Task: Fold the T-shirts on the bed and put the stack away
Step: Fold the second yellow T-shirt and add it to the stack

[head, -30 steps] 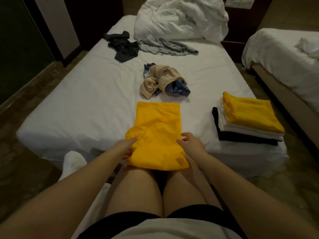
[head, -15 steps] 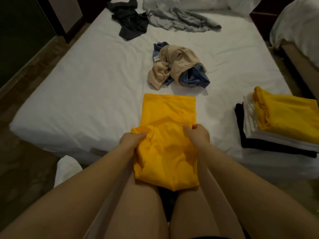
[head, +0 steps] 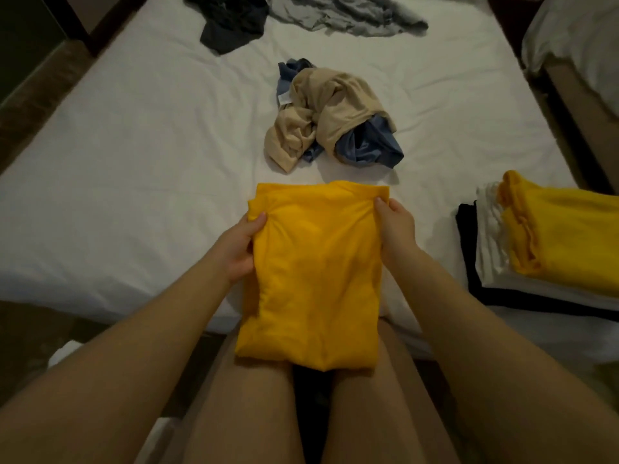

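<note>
White bedding covers the bed (head: pixel 134 169), and the yellow T-shirt (head: pixel 311 283) lies at its near edge, the lower end draped over the person's knees. The left hand (head: pixel 239 246) pinches the shirt's left side near the far corner, thumb on top, and the right hand (head: pixel 397 226) pinches the right far corner the same way. Half a second ago both hands gripped bunched cloth at mid-length; now they have carried that layer forward to meet the far hem, so the shirt reads as a doubled rectangle. Beyond it sits a crumpled beige and blue clothing heap (head: pixel 328 118), with a dark garment (head: pixel 231 21) and a grey garment (head: pixel 348 15) farther up. To the right, the folded stack (head: pixel 536 259), yellow on white on black, remains in place.
</note>
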